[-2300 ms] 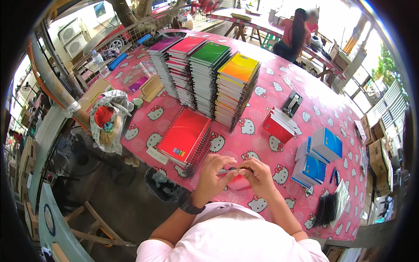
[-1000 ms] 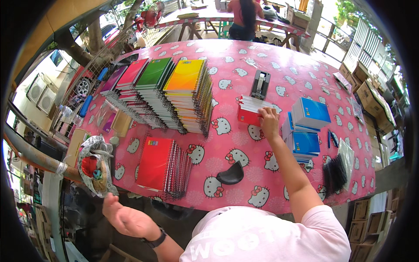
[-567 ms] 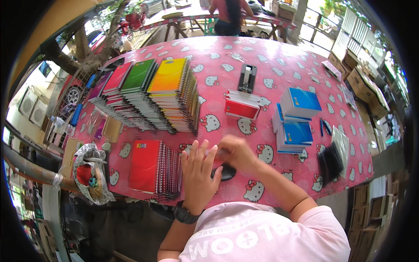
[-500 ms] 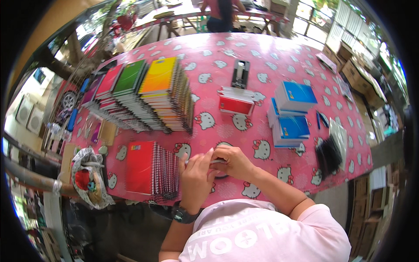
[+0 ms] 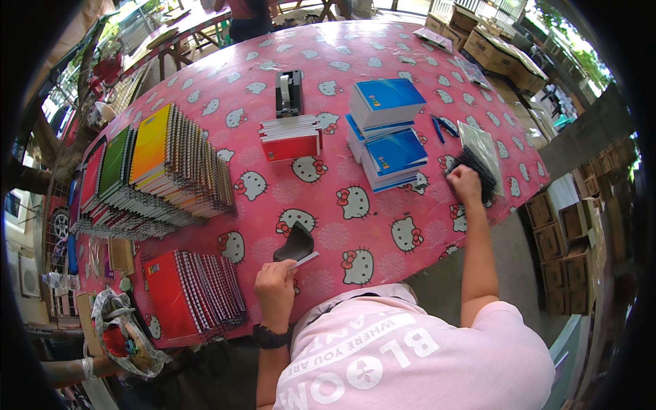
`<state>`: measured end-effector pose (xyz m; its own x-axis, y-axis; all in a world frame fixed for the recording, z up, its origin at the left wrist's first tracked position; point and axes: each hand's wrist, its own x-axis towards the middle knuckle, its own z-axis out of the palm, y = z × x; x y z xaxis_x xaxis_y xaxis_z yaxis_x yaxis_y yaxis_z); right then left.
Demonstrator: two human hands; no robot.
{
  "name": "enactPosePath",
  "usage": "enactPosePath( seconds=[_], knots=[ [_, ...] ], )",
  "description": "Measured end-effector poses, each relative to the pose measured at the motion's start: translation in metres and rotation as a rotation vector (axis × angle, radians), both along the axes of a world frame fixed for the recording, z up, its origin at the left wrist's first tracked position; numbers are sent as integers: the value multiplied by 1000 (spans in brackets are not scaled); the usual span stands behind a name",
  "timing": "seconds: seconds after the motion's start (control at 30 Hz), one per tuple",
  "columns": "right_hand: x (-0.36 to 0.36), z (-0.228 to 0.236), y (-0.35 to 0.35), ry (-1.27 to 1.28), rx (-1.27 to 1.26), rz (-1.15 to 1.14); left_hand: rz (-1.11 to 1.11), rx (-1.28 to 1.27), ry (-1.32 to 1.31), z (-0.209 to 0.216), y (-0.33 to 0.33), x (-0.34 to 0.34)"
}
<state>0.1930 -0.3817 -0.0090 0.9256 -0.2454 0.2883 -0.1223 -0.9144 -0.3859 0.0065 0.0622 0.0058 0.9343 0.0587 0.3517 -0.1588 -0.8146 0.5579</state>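
Nearest, a pale pink shirt (image 5: 424, 342), hiding part of the near edge of the pink patterned surface (image 5: 374, 236). Over that edge, the left hand (image 5: 275, 290), with a dark wristwatch (image 5: 270, 336) below; thumb and fingers pinching a thin pale piece (image 5: 304, 261) by one end, its other end pointing toward the right edge. Seen nearly edge-on: impossible to tell whether a slip or a thin booklet. Just past it, a dark curved pad (image 5: 298, 241), partly covered; no telling whether touching the piece.

At the near left corner, a row of red spiral notebooks (image 5: 195, 290); just outside that corner, a patterned bag (image 5: 113, 314), contents hard to make out. By the right edge, the right hand (image 5: 466, 183), fingers curled onto a heap of black coils (image 5: 484, 167); fingertips hidden, so impossible to tell whether pinching or only resting. Beside and partly behind the coils, a clear plastic pack (image 5: 482, 137).

Farther in, stacks of blue notebooks (image 5: 394, 150), and toward the left edge tall yellow notebooks (image 5: 154, 147), in the way of green notebooks (image 5: 117, 157) behind. Then small red notebooks (image 5: 292, 145), just before a black desk tool (image 5: 290, 99). Beyond the far edge, a person (image 5: 249, 20), head cut off at the top; past the far right corner, cartons (image 5: 495, 55).
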Motion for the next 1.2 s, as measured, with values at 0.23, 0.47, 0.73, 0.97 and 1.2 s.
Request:
enactPosePath(
  seconds=[0.23, 0.47, 0.73, 0.97, 1.2],
  knots=[
    [-1, -70, -23, -23, -109, 67, 42, 9, -64, -4, -6, 2],
    [-31, 75, 103, -120, 906, 259, 64, -7, -37, -16, -7, -6],
    [-81, 43, 236, 514, 678, 1107, 56, 12, -93, -20, -11, -7],
    [-74, 26, 234, 616, 634, 1142, 84, 27, -96, -22, -12, -10],
    [-71, 18, 231, 524, 640, 1208, 64, 53, -73, -21, -12, -9]
  ],
)
